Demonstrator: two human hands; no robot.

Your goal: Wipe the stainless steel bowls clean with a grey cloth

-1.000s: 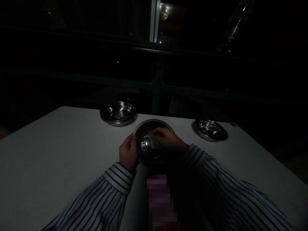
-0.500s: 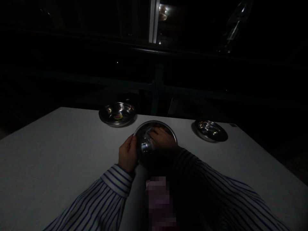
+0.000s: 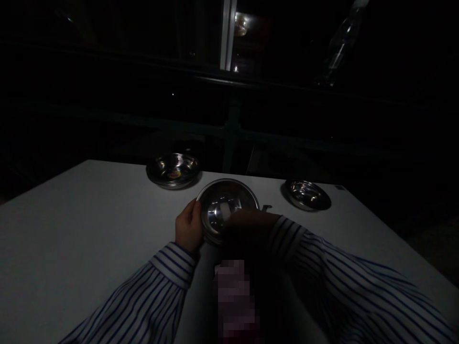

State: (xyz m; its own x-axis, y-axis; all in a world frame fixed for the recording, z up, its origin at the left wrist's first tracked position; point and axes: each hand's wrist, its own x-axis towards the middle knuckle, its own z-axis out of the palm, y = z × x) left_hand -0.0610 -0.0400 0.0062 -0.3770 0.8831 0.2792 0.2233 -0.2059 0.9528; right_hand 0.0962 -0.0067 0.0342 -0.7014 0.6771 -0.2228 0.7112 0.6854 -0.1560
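Observation:
A shiny metal bowl (image 3: 211, 191) is in front of me, tilted so that its inside faces me. My left hand (image 3: 189, 227) is closed on its left rim, thumb on the near side. My right hand (image 3: 247, 220) reaches into the bowl from the right, its fingers dark and smeared by motion. By its fingertips shows a pale patch (image 3: 225, 210); whether it is a cloth or a reflection I cannot tell. A small bent metal tab (image 3: 267, 208) sticks out past the bowl's right rim.
Metal bowls, seemingly stacked (image 3: 173, 171), with a yellow sticker inside, stand at the white table's (image 3: 118, 210) back left. Another metal bowl (image 3: 307, 195) sits at the back right. A clear bottle (image 3: 340, 48) stands beyond the table in the dark.
My right hand has moved down inside the bowl, toward me, and blurred. The metal tab at the bowl's right now shows. My left hand keeps its hold on the rim.

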